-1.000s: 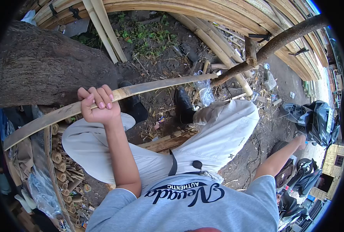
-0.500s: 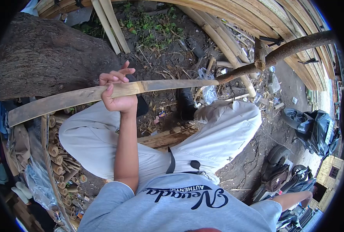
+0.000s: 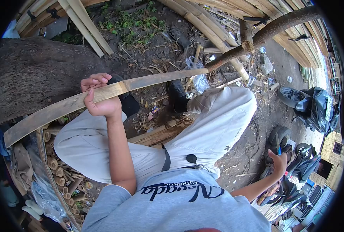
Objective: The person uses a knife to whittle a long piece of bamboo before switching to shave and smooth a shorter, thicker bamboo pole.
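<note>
My left hand point(image 3: 100, 96) is wrapped round a long split bamboo strip point(image 3: 148, 80), thumb on the near side and fingers over the far edge. The strip crosses above my lap, and its right end meets a brown branch point(image 3: 228, 56). Out to the right, my right hand point(image 3: 278, 162) is closed on a small tool with a blue part point(image 3: 279, 150) and a thin blade-like end pointing up. The hand covers the rest of that tool.
A thick tree trunk point(image 3: 36, 73) lies at the left. Cut bamboo pieces point(image 3: 58, 170) are stacked lower left. Long bamboo strips point(image 3: 195, 19) lean at the top. Motorcycles point(image 3: 315, 110) stand at the right. A plastic bag point(image 3: 200, 82) lies near my boot point(image 3: 177, 96).
My right hand has come up from the lower right, and the blue tool in it now shows. The bamboo strip and my left hand appear farther left, as the whole view has shifted.
</note>
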`<state>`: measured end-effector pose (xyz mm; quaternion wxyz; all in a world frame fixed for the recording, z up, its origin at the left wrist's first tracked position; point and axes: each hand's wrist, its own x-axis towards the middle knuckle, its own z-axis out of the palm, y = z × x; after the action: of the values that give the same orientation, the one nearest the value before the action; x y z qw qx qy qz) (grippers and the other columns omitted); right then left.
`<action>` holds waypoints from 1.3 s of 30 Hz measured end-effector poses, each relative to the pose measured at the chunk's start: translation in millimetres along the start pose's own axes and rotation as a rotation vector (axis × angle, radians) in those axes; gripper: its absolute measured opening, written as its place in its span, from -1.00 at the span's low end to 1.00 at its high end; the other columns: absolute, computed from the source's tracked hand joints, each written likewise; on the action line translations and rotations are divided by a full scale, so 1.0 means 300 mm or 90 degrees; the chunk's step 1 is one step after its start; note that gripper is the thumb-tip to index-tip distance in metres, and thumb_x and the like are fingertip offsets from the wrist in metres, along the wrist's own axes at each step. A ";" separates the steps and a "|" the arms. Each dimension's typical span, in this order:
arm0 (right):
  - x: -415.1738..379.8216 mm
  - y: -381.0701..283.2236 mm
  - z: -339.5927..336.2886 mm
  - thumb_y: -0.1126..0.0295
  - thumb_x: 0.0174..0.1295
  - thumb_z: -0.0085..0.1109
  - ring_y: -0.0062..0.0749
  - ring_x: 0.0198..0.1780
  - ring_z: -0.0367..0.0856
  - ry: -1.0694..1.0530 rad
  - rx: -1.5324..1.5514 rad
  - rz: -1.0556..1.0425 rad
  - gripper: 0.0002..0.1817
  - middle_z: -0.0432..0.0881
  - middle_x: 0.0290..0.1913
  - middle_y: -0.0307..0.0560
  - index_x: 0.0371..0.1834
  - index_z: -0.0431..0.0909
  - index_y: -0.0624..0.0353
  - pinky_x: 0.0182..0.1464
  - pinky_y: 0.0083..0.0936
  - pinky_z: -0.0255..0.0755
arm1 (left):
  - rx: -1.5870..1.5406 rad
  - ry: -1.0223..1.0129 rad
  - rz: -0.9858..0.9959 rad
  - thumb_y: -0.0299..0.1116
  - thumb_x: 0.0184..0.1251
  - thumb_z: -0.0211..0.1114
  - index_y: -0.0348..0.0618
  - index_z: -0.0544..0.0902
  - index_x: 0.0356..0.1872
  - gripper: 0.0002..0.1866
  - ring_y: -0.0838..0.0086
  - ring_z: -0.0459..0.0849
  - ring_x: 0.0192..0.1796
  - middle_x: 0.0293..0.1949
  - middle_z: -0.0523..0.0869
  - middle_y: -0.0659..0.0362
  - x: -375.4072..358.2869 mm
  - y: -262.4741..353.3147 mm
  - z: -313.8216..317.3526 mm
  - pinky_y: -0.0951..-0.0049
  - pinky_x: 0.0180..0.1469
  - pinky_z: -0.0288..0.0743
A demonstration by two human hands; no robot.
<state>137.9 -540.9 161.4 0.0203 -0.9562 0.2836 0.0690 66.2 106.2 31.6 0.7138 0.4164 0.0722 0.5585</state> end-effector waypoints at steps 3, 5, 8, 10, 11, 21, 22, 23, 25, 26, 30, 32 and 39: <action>0.015 -0.170 -0.047 0.01 0.22 0.54 -0.45 -0.43 0.44 0.238 0.146 -0.109 -0.39 0.51 -0.50 -0.22 -0.19 0.65 0.51 -0.33 -0.38 0.37 | -0.005 0.006 0.004 -0.19 0.21 0.08 -0.18 0.51 -0.26 -0.74 0.18 0.59 -0.24 -0.40 0.58 0.00 -0.001 0.001 -0.005 0.13 0.01 0.50; -0.081 -0.437 -0.035 0.06 0.35 0.46 -0.66 -0.55 0.35 0.198 0.454 -0.184 -0.47 0.45 -0.58 -0.37 -0.10 0.70 0.46 -0.48 -0.53 0.18 | -0.002 0.010 0.010 -0.20 0.21 0.08 -0.17 0.51 -0.28 -0.76 0.19 0.59 -0.23 -0.41 0.58 0.01 -0.006 0.002 -0.001 0.14 0.02 0.50; -0.294 -0.849 0.164 -0.05 0.29 0.49 -0.79 -0.60 0.25 -0.196 0.502 -0.343 -0.36 0.40 -0.64 -0.45 0.01 0.72 0.46 -0.57 -0.58 0.01 | 0.006 0.046 0.018 -0.22 0.21 0.08 -0.14 0.48 -0.32 -0.79 0.22 0.59 -0.31 -0.47 0.56 0.04 -0.007 0.000 0.001 0.16 -0.06 0.51; -0.373 -1.011 0.384 -0.02 0.25 0.49 0.28 -0.27 0.74 -0.231 0.248 -0.538 -0.33 0.68 -0.42 0.36 -0.11 0.63 0.58 -0.21 -0.01 0.50 | -0.029 0.025 0.001 -0.23 0.21 0.09 -0.13 0.46 -0.34 -0.81 0.24 0.58 -0.36 -0.51 0.55 0.06 -0.013 0.005 -0.015 0.18 -0.13 0.51; -0.400 -1.057 0.470 0.01 0.26 0.47 0.51 0.02 0.66 -0.289 0.186 -0.499 -0.38 0.69 -0.21 0.57 -0.18 0.62 0.55 0.04 0.14 0.49 | -0.063 0.006 -0.021 -0.24 0.20 0.09 -0.11 0.43 -0.36 -0.83 0.26 0.57 -0.42 -0.55 0.53 0.07 -0.013 0.014 -0.021 0.19 -0.19 0.51; -0.382 -0.997 0.610 -0.06 0.32 0.35 0.33 -0.02 0.70 -0.408 0.046 -0.638 -0.48 0.74 -0.14 0.33 -0.22 0.66 0.31 0.02 0.11 0.55 | -0.016 0.167 0.055 -0.28 0.16 0.10 -0.08 0.32 -0.40 -0.83 0.27 0.49 -0.59 -0.65 0.42 0.10 0.027 0.076 -0.011 0.31 -0.42 0.49; -0.399 -0.996 0.598 -0.09 0.34 0.33 0.31 -0.02 0.70 -0.467 0.047 -0.635 -0.47 0.74 -0.14 0.31 -0.22 0.66 0.29 0.02 0.11 0.55 | -0.021 0.180 0.047 -0.27 0.16 0.11 -0.07 0.32 -0.40 -0.83 0.27 0.49 -0.59 -0.65 0.42 0.11 0.028 0.076 -0.013 0.31 -0.43 0.47; -0.400 -0.986 0.636 -0.09 0.34 0.33 0.31 -0.02 0.70 -0.470 0.044 -0.637 -0.47 0.74 -0.14 0.31 -0.22 0.66 0.29 0.02 0.11 0.55 | -0.026 0.192 0.041 -0.27 0.16 0.11 -0.07 0.31 -0.40 -0.82 0.27 0.49 -0.58 -0.65 0.42 0.11 0.030 0.078 -0.018 0.31 -0.43 0.45; -0.389 -0.968 0.736 -0.11 0.38 0.28 0.36 -0.06 0.70 -0.337 -0.002 -0.667 -0.43 0.72 -0.19 0.40 -0.24 0.67 0.33 -0.01 0.11 0.54 | -0.022 0.206 0.043 -0.26 0.16 0.11 -0.06 0.31 -0.40 -0.82 0.26 0.49 -0.58 -0.64 0.42 0.12 0.039 0.089 -0.031 0.30 -0.43 0.43; -0.396 -0.979 0.740 -0.11 0.38 0.28 0.36 -0.06 0.70 -0.338 -0.003 -0.670 -0.43 0.72 -0.19 0.40 -0.24 0.67 0.33 -0.01 0.11 0.54 | -0.021 0.217 0.044 -0.26 0.16 0.12 -0.06 0.32 -0.39 -0.82 0.26 0.49 -0.57 -0.64 0.42 0.12 0.044 0.096 -0.037 0.29 -0.42 0.42; -0.433 -1.117 0.671 -0.04 0.43 0.22 0.35 -0.06 0.71 -0.259 0.171 -0.572 -0.45 0.71 -0.18 0.48 -0.25 0.67 0.37 0.00 0.09 0.54 | -0.013 0.232 0.071 -0.26 0.16 0.12 -0.04 0.32 -0.40 -0.83 0.27 0.51 -0.56 -0.64 0.42 0.14 0.073 0.155 -0.075 0.26 -0.39 0.42; -0.420 -1.184 0.658 -0.02 0.41 0.22 0.29 -0.01 0.74 -0.308 0.201 -0.545 -0.49 0.74 -0.12 0.44 -0.20 0.71 0.34 0.03 0.05 0.59 | -0.001 0.228 0.093 -0.25 0.16 0.11 -0.04 0.32 -0.41 -0.83 0.27 0.51 -0.56 -0.64 0.42 0.14 0.086 0.200 -0.088 0.26 -0.39 0.42; -0.393 -1.303 0.836 -0.18 0.29 0.32 0.29 0.05 0.75 -0.352 -0.041 -0.631 -0.34 0.75 -0.09 0.46 -0.15 0.72 0.38 0.12 0.06 0.59 | 0.032 0.207 0.201 -0.26 0.23 0.09 -0.01 0.35 -0.45 -0.85 0.30 0.46 -0.56 -0.64 0.39 0.14 0.130 0.388 -0.144 0.27 -0.40 0.39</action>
<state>223.2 -130.0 -70.0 0.0944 -0.9216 -0.2175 0.3073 -29.9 165.4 96.4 0.5861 0.3443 0.1343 0.7210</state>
